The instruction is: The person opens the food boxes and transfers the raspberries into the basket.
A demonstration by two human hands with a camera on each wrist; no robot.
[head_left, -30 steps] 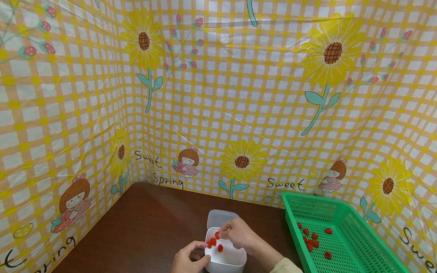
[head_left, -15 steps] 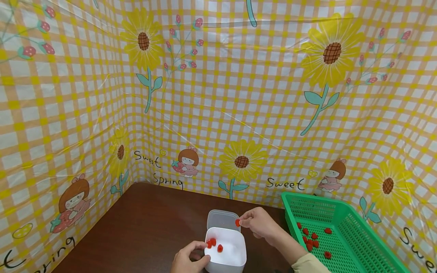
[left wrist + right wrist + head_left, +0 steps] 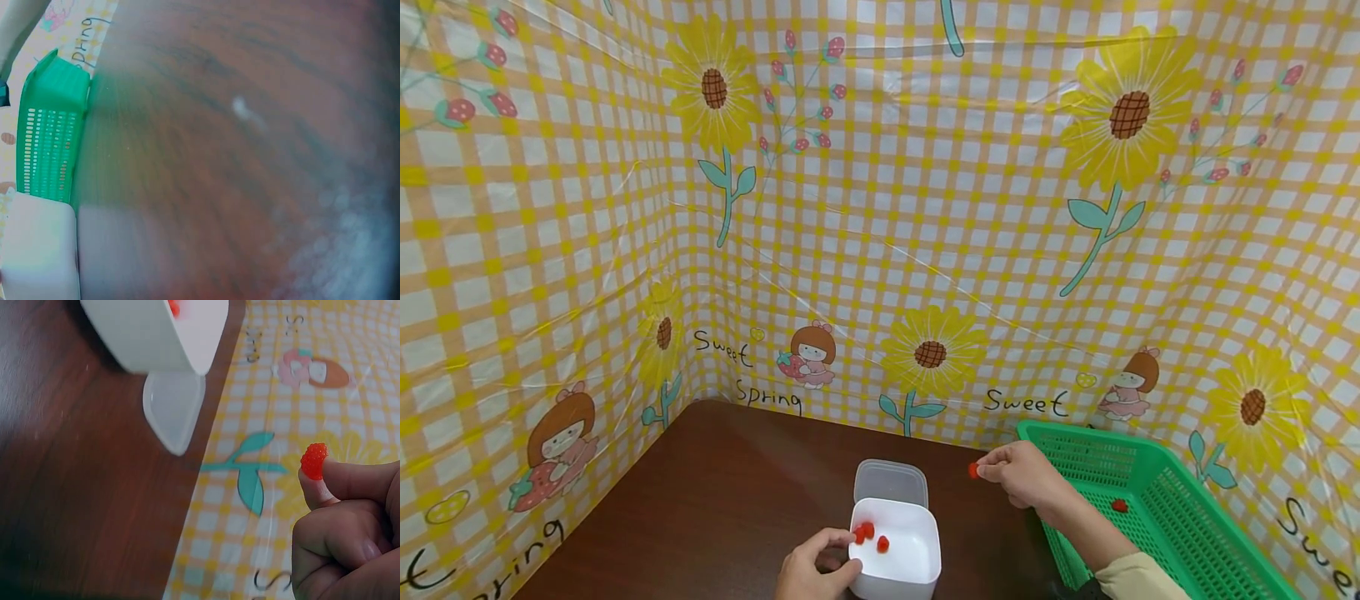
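Observation:
Between thumb and forefinger my right hand (image 3: 1021, 477) pinches a red raspberry (image 3: 314, 460), above the table beside the basket's left rim. My left hand (image 3: 817, 568) grips the left side of a white plastic box (image 3: 917, 546), fingers and thumb at its rim. Inside the box lie a few raspberries (image 3: 883, 544), toward its left side. The box's translucent lid (image 3: 891, 483) lies behind it. In the left wrist view the box (image 3: 40, 247) appears at the lower left edge, and the left hand is scarcely visible there.
A green slotted basket (image 3: 1183, 471) stands on the right; one raspberry (image 3: 1119, 505) shows in it, with the right arm covering part of its floor. The dark brown table (image 3: 752, 475) meets a checked, flower-printed cloth (image 3: 850, 250) behind and at the sides.
My right hand has moved from over the box rightward toward the basket, still pinching the raspberry. The left hand and the box have stayed in place. The right arm now covers several basket raspberries.

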